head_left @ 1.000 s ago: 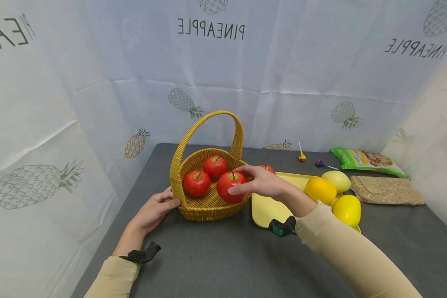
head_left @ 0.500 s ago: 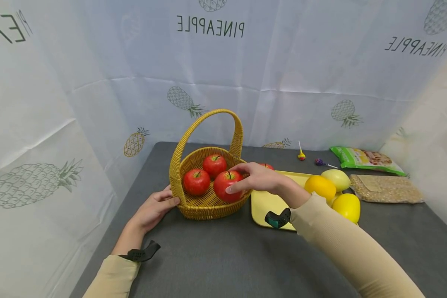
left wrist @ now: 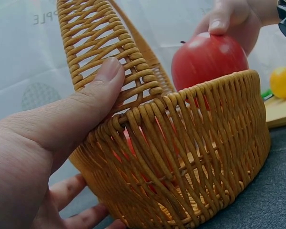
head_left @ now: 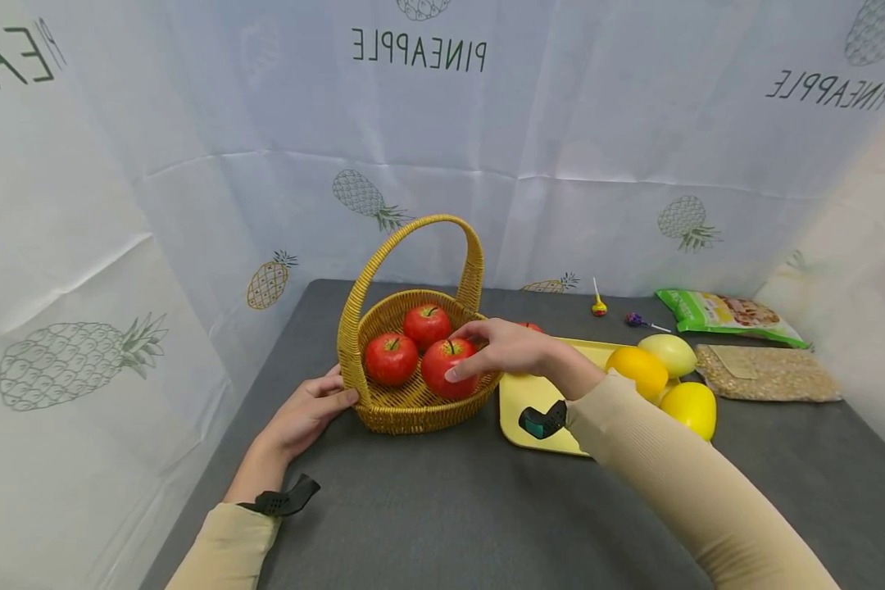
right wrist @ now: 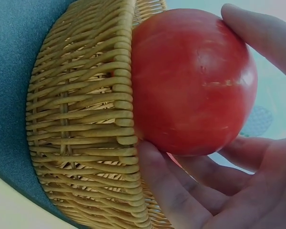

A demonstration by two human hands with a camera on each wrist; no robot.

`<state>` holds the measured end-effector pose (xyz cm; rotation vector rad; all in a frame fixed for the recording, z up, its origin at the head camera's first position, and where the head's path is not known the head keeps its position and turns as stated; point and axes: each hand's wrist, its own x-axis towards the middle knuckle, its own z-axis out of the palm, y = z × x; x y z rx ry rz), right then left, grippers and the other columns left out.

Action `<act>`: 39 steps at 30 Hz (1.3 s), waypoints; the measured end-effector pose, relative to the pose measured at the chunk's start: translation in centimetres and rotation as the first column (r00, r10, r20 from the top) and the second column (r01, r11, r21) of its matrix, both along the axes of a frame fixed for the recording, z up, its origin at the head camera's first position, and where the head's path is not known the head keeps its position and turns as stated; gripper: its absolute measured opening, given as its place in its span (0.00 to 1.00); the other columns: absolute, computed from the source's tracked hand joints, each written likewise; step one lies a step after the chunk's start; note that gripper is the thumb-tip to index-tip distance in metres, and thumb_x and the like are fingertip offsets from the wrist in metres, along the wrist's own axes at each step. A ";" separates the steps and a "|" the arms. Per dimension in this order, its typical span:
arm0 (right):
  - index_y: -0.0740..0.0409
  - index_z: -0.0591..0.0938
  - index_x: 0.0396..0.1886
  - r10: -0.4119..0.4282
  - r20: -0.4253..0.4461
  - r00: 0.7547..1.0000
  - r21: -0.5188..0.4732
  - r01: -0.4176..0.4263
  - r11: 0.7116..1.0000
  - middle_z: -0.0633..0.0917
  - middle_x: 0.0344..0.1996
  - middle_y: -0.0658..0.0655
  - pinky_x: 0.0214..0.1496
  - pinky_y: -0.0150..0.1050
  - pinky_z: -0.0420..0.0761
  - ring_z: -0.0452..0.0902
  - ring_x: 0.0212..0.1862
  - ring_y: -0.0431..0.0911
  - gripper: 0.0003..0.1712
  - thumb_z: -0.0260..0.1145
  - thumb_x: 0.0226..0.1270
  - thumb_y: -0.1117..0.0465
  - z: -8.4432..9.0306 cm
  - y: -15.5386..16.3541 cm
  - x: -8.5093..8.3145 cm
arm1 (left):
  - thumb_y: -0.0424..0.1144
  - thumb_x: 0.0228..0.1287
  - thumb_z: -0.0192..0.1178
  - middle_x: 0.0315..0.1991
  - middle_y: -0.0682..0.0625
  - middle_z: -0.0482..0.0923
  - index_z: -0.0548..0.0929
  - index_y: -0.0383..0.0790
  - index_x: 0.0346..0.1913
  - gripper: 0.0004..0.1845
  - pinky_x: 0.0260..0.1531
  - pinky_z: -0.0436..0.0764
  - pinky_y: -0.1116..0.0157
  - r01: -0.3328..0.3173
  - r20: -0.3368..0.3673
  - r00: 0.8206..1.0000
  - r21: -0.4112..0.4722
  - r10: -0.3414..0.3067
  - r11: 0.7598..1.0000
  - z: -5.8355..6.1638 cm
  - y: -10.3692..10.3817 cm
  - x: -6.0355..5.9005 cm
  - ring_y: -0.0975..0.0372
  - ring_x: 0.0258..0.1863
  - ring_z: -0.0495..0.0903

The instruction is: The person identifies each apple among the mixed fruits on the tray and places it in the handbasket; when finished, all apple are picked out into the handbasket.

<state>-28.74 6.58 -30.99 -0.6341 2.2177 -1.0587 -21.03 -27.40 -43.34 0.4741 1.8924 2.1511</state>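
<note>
Apple (head_left: 437, 375) pinched in right hand (head_left: 510, 347), inside wicker basket (head_left: 413, 420) near its right rim; left hand (head_left: 304, 416) gripping basket's left side. Best lowered gently, without knocking neighbouring apples (head_left: 391, 360).

The left forearm (head_left: 258, 471) rose from the lower left of the frame, its sleeve ending below the wrist. The left hand (head_left: 306, 418) lay left of centre, thumb (left wrist: 83, 107) parted from the other fingers in a grip. From the lower right, the right forearm (head_left: 678, 483) slanted up toward the centre, where the right hand (head_left: 505, 351) bent over in a grasp, thumb and fingers apart.
</note>
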 end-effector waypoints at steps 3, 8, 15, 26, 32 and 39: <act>0.55 0.75 0.67 0.013 0.027 1.000 -0.009 -0.013 1.000 0.80 0.57 0.55 0.56 0.47 0.80 0.76 0.57 0.51 0.38 0.77 0.60 0.48 -0.2 -0.2 -0.3 | 0.34 0.74 0.62 0.82 0.38 0.39 0.89 0.39 0.52 0.10 0.61 0.69 0.74 -0.004 -0.001 1.000 -0.001 0.004 1.000 0.0 0.1 0.0 0.45 0.80 0.31; 0.57 0.75 0.67 0.041 0.076 0.996 -0.016 -0.040 0.999 0.79 0.57 0.56 0.57 0.46 0.80 0.77 0.57 0.51 0.38 0.78 0.61 0.50 -0.4 -0.6 -0.7 | 0.34 0.74 0.62 0.82 0.38 0.39 0.91 0.48 0.49 0.10 0.62 0.68 0.75 -0.002 0.002 1.000 0.000 0.002 1.000 -0.1 0.1 0.1 0.46 0.80 0.30; 0.59 0.75 0.66 0.077 0.141 0.987 0.006 -0.079 0.997 0.80 0.57 0.56 0.57 0.46 0.80 0.76 0.58 0.51 0.38 0.78 0.59 0.51 -0.4 -1.2 -1.1 | 0.33 0.75 0.61 0.82 0.38 0.39 0.90 0.42 0.51 0.10 0.62 0.68 0.75 -0.002 0.008 1.000 0.007 0.002 1.000 -0.5 0.1 0.1 0.46 0.80 0.29; 0.57 0.79 0.62 0.190 0.094 0.977 0.114 -0.200 0.973 0.83 0.53 0.53 0.55 0.44 0.81 0.78 0.55 0.49 0.34 0.78 0.59 0.49 -0.2 -1.9 -2.7 | 0.34 0.75 0.61 0.82 0.39 0.39 0.89 0.40 0.52 0.10 0.62 0.68 0.75 -0.008 0.009 1.000 -0.003 0.008 1.000 -0.3 -0.1 0.1 0.46 0.80 0.30; 0.54 0.80 0.61 0.215 0.075 0.974 0.152 -0.224 0.963 0.83 0.53 0.51 0.57 0.44 0.79 0.77 0.57 0.48 0.34 0.78 0.58 0.46 -0.3 -2.4 -2.9 | 0.33 0.74 0.62 0.82 0.39 0.41 0.85 0.28 0.56 0.14 0.62 0.70 0.72 -0.006 0.005 1.000 0.008 0.006 1.000 -0.2 0.0 0.0 0.46 0.80 0.32; 0.50 0.81 0.62 0.238 0.023 0.971 0.212 -0.238 0.948 0.82 0.53 0.48 0.59 0.44 0.78 0.76 0.56 0.46 0.36 0.80 0.55 0.43 -0.7 -3.1 -3.0 | 0.33 0.74 0.62 0.82 0.39 0.42 0.82 0.24 0.57 0.16 0.62 0.70 0.72 -0.017 0.002 1.000 -0.001 0.017 1.000 -0.1 0.1 0.0 0.46 0.81 0.33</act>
